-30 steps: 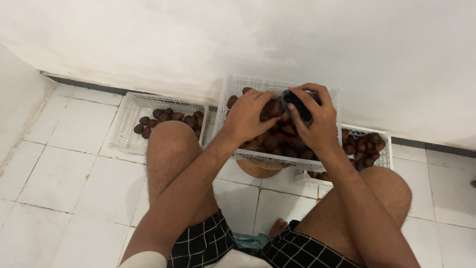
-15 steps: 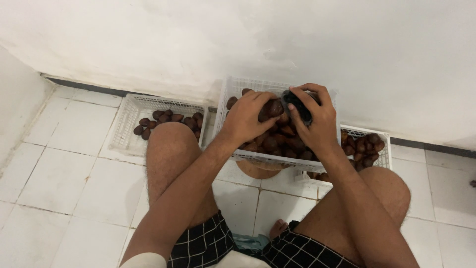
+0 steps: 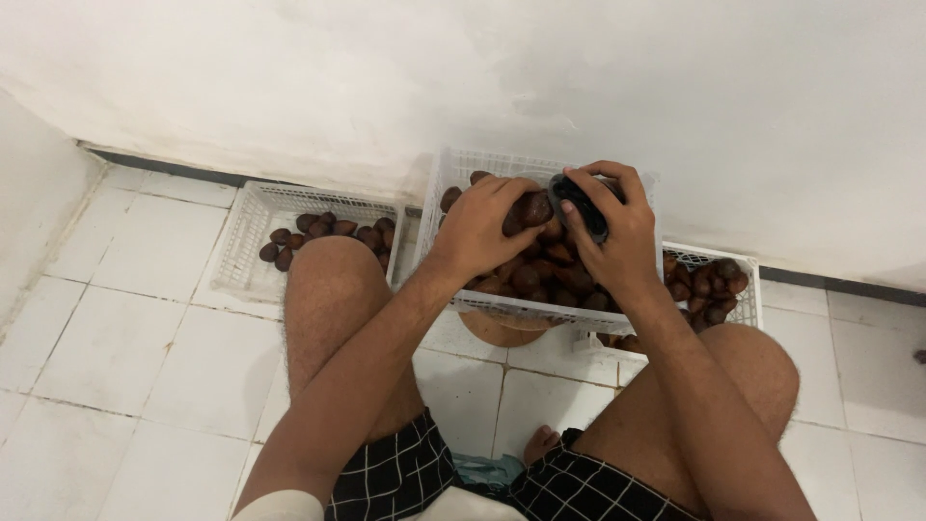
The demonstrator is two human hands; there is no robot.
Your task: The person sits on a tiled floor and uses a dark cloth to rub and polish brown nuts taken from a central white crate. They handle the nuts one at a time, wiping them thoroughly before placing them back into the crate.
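I sit on a tiled floor with a white plastic basket [image 3: 453, 169] full of brown scaly fruits [image 3: 550, 275] in front of me, raised on a round base. My left hand [image 3: 477, 227] grips one brown fruit [image 3: 535, 207] over the basket. My right hand [image 3: 617, 227] is wrapped around a small round black object [image 3: 579, 203] held right against that fruit. Both hands meet above the pile.
A second white basket [image 3: 251, 241] with several brown fruits lies to the left by my left knee. A third basket [image 3: 743, 289] with fruits sits to the right behind my right knee. A white wall rises just behind the baskets.
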